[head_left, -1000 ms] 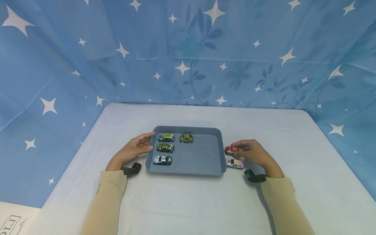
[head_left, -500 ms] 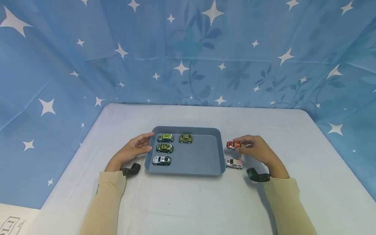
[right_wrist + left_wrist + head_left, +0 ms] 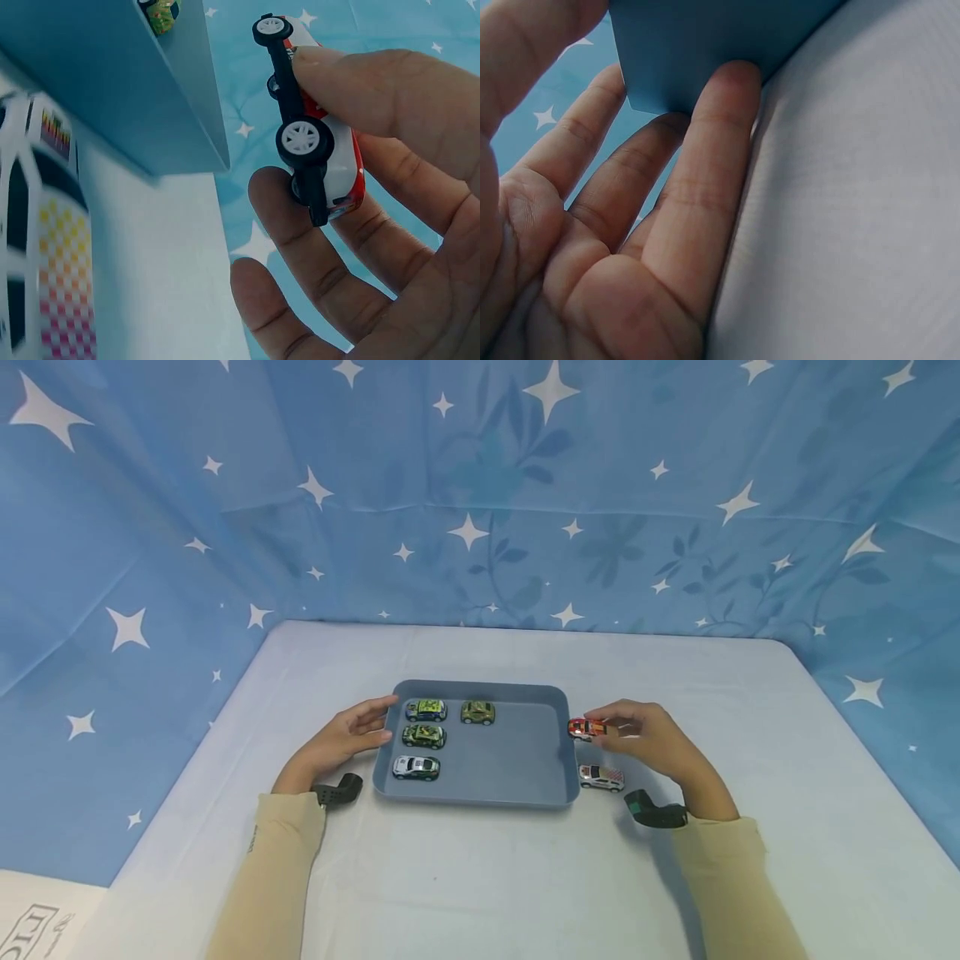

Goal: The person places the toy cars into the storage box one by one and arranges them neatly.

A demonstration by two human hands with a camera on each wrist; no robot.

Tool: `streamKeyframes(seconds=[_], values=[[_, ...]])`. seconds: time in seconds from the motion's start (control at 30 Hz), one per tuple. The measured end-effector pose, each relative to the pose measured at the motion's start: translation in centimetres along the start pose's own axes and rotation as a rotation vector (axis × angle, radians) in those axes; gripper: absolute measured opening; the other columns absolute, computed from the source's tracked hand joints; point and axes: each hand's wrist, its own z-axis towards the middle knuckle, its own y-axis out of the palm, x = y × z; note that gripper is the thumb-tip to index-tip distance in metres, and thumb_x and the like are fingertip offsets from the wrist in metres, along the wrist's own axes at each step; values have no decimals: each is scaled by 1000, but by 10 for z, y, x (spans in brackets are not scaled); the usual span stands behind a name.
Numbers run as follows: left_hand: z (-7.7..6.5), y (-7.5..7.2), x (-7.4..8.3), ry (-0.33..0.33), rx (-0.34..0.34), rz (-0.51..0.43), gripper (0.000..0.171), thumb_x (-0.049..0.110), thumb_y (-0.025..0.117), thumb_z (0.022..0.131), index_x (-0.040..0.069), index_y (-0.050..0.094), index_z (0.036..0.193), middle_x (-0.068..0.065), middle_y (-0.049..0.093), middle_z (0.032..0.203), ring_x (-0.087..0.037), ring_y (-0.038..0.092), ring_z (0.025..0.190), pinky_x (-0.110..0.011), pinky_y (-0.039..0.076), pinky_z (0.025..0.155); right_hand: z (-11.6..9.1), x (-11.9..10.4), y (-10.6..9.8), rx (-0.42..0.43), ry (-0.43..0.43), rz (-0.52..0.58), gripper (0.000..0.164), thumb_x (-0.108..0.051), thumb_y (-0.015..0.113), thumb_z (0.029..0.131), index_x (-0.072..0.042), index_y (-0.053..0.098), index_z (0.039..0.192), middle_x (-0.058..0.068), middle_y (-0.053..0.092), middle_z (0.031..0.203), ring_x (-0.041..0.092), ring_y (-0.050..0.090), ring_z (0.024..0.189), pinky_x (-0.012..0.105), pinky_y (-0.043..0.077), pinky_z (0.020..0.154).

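Note:
My right hand (image 3: 642, 737) pinches a red and white toy car (image 3: 585, 728) between thumb and fingers, held up at the tray's right rim. Its black underside and wheels show in the right wrist view. My left hand (image 3: 347, 739) rests against the left wall of the blue-grey tray (image 3: 517, 777), fingers fairly straight; in the left wrist view fingertips (image 3: 731, 86) touch that wall. Inside the tray, a blue-yellow car (image 3: 426, 710), a green camouflage car (image 3: 424, 737) and a silver-green car (image 3: 416, 767) line the left side. An olive car (image 3: 477, 712) sits beside the top one.
A white toy car with a checkered pattern (image 3: 602, 777) lies on the white table (image 3: 450, 877), just right of the tray. Behind the table hangs a blue curtain (image 3: 360, 568) with white stars. A printed white sheet (image 3: 45, 914) shows at the lower left.
My right hand has lifted the red car off the table and brought it left to the tray's edge. My left hand stays at the tray's left side.

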Motion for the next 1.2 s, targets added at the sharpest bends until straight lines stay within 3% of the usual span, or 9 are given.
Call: streamKeyframes(seconds=[0.7,0.9,1.2], values=[[2,-1,0,14,-8,-12,72,17,68,108,5,33,170,-24,32,173,-49,32,157,-62,33,126,25,-19,31,-60,-50,35,33,-1,80,97,7,75,129,15,75,117,15,68,100,37,59,95],[1,-1,1,8,1,-8,72,18,69,108,6,35,170,-23,35,172,-48,35,157,-61,34,126,32,-22,40,-86,-41,38,34,0,80,96,7,74,129,13,75,113,15,67,99,38,60,96],[2,-2,-1,28,-14,0,73,19,68,108,4,33,170,-26,33,172,-50,33,157,-61,35,125,45,-30,54,-102,14,62,34,-1,82,94,8,76,126,20,75,116,26,71,100,33,62,87]])
